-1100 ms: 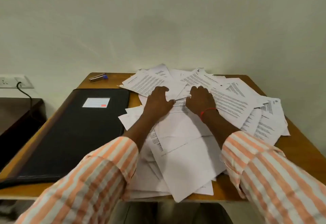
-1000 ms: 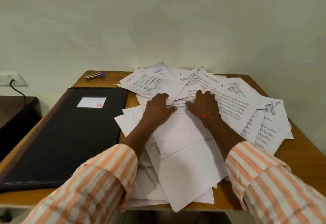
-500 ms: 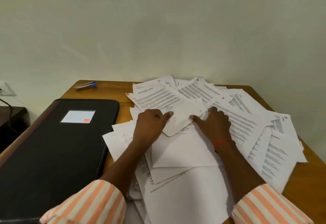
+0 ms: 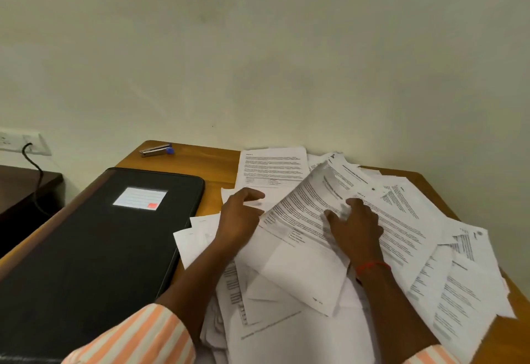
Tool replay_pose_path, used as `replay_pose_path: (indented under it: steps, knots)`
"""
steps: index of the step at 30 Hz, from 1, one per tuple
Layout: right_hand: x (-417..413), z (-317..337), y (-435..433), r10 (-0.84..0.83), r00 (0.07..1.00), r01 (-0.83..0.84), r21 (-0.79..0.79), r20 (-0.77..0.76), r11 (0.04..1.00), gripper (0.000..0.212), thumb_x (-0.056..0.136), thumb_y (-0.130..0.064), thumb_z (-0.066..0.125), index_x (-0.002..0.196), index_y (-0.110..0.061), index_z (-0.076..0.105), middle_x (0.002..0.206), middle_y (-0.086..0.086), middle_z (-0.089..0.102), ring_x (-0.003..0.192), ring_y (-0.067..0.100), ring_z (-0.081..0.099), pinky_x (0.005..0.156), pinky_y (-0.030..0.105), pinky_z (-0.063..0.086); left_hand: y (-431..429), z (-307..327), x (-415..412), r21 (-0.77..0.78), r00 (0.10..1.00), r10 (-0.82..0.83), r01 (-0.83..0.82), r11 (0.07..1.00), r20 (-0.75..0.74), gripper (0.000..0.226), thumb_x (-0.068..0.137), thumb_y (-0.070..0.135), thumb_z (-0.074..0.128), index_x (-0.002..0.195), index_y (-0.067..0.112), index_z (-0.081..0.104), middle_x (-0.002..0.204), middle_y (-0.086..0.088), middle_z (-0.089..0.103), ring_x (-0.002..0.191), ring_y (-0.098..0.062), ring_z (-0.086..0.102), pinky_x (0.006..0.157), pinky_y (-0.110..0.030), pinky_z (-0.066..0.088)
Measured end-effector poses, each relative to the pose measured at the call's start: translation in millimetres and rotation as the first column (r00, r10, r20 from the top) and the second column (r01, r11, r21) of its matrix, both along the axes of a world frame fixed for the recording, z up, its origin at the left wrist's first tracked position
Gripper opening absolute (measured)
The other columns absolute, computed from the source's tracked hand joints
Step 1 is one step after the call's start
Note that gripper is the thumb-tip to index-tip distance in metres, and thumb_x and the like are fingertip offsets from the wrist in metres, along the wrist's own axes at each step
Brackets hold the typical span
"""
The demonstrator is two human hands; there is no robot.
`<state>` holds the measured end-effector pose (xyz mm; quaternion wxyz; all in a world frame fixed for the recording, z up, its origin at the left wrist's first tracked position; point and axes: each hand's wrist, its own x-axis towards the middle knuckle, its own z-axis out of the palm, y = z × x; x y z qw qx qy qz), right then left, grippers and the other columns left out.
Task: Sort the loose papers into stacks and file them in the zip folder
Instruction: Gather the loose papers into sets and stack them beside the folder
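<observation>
Head-height view down onto a wooden table with rounded corners, against a plain pale wall. From the centre out to 3 and 5 o'clock, a loose heap of white papers: thin rectangular sheets, some blank side up, most lined with small black print, overlapping at every angle. Left hand at the heap's 9 o'clock rim, fingers curled, thumb stretched toward 3 o'clock, right at the left edge of a large printed sheet tilted up off the pile; too blurred to tell whether pinching that edge or only resting against it. Right hand at 3 o'clock of the left, apart from it, palm down on the same printed sheet, fingers spread and nearly straight, gripping nothing; a thin red thread around its wrist. Peach-and-white striped sleeves at 6 o'clock. Just beside the papers at 9 o'clock, a black zip folder: broad, flat, matte, round-cornered, lying closed, inside hidden, with a small white lined label bearing a red mark on its cover. At 11 o'clock, near the table's far edge, a small metal stapler with a blue end, well apart from both hands. Far out at 9 o'clock, a white wall socket with a black cable plugged in, above a dark cabinet top.
</observation>
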<state>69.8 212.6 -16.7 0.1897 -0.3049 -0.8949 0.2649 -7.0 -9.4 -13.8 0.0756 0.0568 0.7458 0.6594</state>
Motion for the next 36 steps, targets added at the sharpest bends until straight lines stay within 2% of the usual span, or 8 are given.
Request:
replay_pose_path:
  steps: [4, 7, 11, 18, 21, 26, 30, 36]
  knots:
    - [-1, -1, -1, -0.039, 0.999, 0.039, 0.046, 0.005, 0.998, 0.071, 0.080, -0.050, 0.077, 0.132, -0.010, 0.050, 0.135, 0.018, 0.049, 0.127, 0.038, 0.043, 0.102, 0.051, 0.038, -2, 3, 0, 0.129, 0.991, 0.100, -0.112, 0.985, 0.091, 0.038, 0.091, -0.014, 0.053, 0.103, 0.019, 0.069, 0.114, 0.001, 0.069, 0.102, -0.020, 0.067, 0.078, -0.034, 0.061]
    - [2, 6, 1, -0.127, 0.968, 0.105, -0.110, -0.218, 0.988, 0.091, 0.079, -0.047, 0.081, 0.148, -0.010, 0.035, 0.147, 0.018, 0.039, 0.136, 0.037, 0.037, 0.110, 0.051, 0.036, -8, 7, -6, 0.313, 0.957, 0.112, -0.195, 0.930, 0.267, 0.052, 0.085, -0.024, 0.038, 0.106, 0.013, 0.068, 0.116, -0.003, 0.068, 0.104, -0.020, 0.066, 0.086, -0.034, 0.059]
    - [15, 18, -7, -0.053, 0.878, -0.196, -0.460, -0.476, 0.866, 0.043, 0.091, -0.022, 0.073, 0.130, -0.021, 0.056, 0.117, -0.007, 0.069, 0.107, 0.014, 0.066, 0.089, 0.029, 0.051, -11, 10, -9, 0.492, 0.921, -0.032, -0.178, 0.852, 0.387, 0.048, 0.088, -0.022, 0.043, 0.114, 0.014, 0.060, 0.119, -0.004, 0.065, 0.102, -0.021, 0.066, 0.098, -0.040, 0.055]
    - [21, 17, -8, 0.078, 0.833, -0.370, -0.448, -0.547, 0.814, 0.026, 0.092, -0.015, 0.070, 0.115, -0.026, 0.065, 0.102, -0.015, 0.075, 0.093, 0.002, 0.070, 0.071, 0.018, 0.056, -12, 11, -7, 0.149, 0.996, 0.016, -0.029, 0.988, 0.085, 0.034, 0.096, 0.033, 0.067, 0.128, 0.026, 0.058, 0.111, 0.000, 0.073, 0.098, -0.021, 0.072, 0.085, -0.042, 0.061]
    - [22, 15, -6, 0.114, 0.830, -0.408, -0.455, -0.546, 0.791, 0.029, 0.091, -0.014, 0.070, 0.119, -0.020, 0.065, 0.108, -0.009, 0.075, 0.097, 0.006, 0.071, 0.073, 0.021, 0.058, -13, 8, -8, 0.077, 0.996, -0.034, 0.027, 0.997, 0.083, 0.046, 0.087, 0.039, 0.078, 0.126, 0.027, 0.056, 0.113, 0.003, 0.074, 0.098, -0.020, 0.074, 0.087, -0.048, 0.061]
    - [19, 9, -4, 0.137, 0.835, -0.416, -0.448, -0.533, 0.792, 0.030, 0.092, -0.010, 0.069, 0.121, -0.017, 0.065, 0.113, -0.005, 0.074, 0.102, 0.010, 0.071, 0.081, 0.026, 0.058, -12, 5, -8, 0.089, 0.995, -0.076, 0.082, 0.993, -0.070, 0.016, 0.094, 0.029, 0.073, 0.107, 0.020, 0.070, 0.106, 0.004, 0.077, 0.095, -0.017, 0.075, 0.086, -0.047, 0.062]
    - [19, 11, -3, 0.109, 0.877, -0.303, -0.362, -0.468, 0.881, 0.029, 0.093, -0.013, 0.069, 0.122, -0.013, 0.064, 0.113, -0.006, 0.071, 0.102, 0.014, 0.068, 0.086, 0.032, 0.052, -13, -1, -10, -0.039, 0.985, 0.057, -0.064, 0.997, -0.164, 0.014, 0.098, 0.036, 0.064, 0.104, 0.025, 0.071, 0.111, 0.004, 0.073, 0.100, -0.016, 0.070, 0.085, -0.039, 0.060]
    - [24, 15, 9, 0.067, 0.938, -0.128, -0.162, -0.339, 0.979, 0.020, 0.098, -0.014, 0.062, 0.117, -0.008, 0.060, 0.103, 0.000, 0.060, 0.093, 0.018, 0.056, 0.066, 0.017, 0.038, -7, -3, -11, -0.623, 0.956, -0.015, -0.178, 0.762, -0.292, 0.055, 0.091, 0.047, 0.071, 0.138, 0.021, 0.056, 0.138, 0.002, 0.059, 0.134, -0.022, 0.047, 0.115, -0.042, 0.033]
